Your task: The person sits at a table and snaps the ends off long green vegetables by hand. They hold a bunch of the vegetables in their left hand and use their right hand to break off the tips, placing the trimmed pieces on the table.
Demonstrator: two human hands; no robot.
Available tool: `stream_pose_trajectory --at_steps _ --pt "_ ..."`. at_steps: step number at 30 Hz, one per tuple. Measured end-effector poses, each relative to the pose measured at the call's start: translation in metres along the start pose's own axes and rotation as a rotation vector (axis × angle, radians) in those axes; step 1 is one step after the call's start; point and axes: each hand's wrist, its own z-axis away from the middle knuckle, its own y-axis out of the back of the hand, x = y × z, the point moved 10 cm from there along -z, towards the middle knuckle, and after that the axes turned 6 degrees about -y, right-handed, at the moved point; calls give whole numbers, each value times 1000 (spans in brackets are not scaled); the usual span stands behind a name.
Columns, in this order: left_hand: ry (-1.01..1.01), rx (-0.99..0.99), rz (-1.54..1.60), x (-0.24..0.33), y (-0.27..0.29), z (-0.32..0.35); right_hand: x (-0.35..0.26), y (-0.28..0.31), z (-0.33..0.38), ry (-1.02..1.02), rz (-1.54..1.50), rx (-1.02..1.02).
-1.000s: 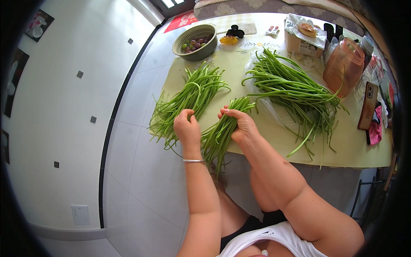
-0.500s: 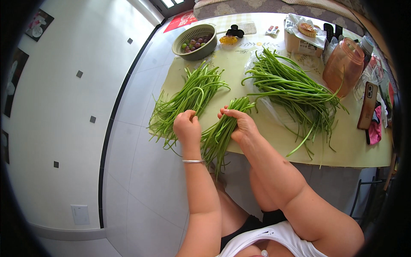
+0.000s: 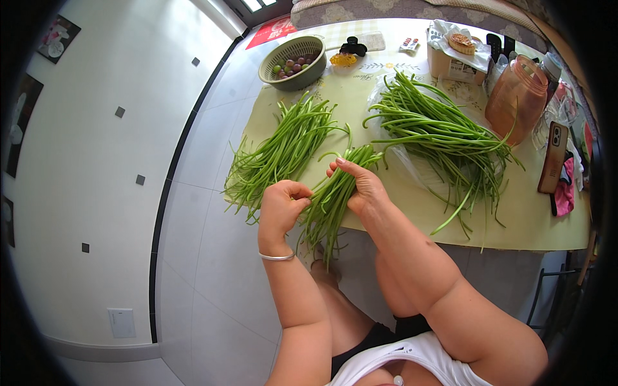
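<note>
A bunch of long green stems [image 3: 331,196] lies over the near edge of the table [image 3: 412,212], its ends hanging past the edge. My right hand [image 3: 362,186] is wrapped around the bunch from the right. My left hand [image 3: 281,207], with a thin bangle at the wrist, pinches stems on the bunch's left side. A second pile of green stems [image 3: 280,154] lies fanned out to the left, and a larger tangled pile [image 3: 438,138] rests on clear plastic to the right.
A green colander of small round fruit [image 3: 293,61] stands at the table's far left. An orange plastic jar [image 3: 518,96], a phone [image 3: 553,157], a box with a pastry [image 3: 457,51] and small items line the right and back. White tiled floor [image 3: 129,193] spreads left.
Both hands stay on the bunch with only small finger movements; the piles have not shifted.
</note>
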Motion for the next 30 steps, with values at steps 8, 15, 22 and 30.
stream_pose_trajectory --at_steps 8,15,22,30 --pt "-175 228 -82 17 7 -12 -1 12 -8 6 -1 51" --pt "-151 219 -326 -9 -26 -30 -4 11 -4 39 -15 66" --pt "-241 166 -444 4 -30 -31 -2 11 -3 -1 5 70" --pt "-134 467 -46 8 24 -11 -4 14 -2 23 4 112"
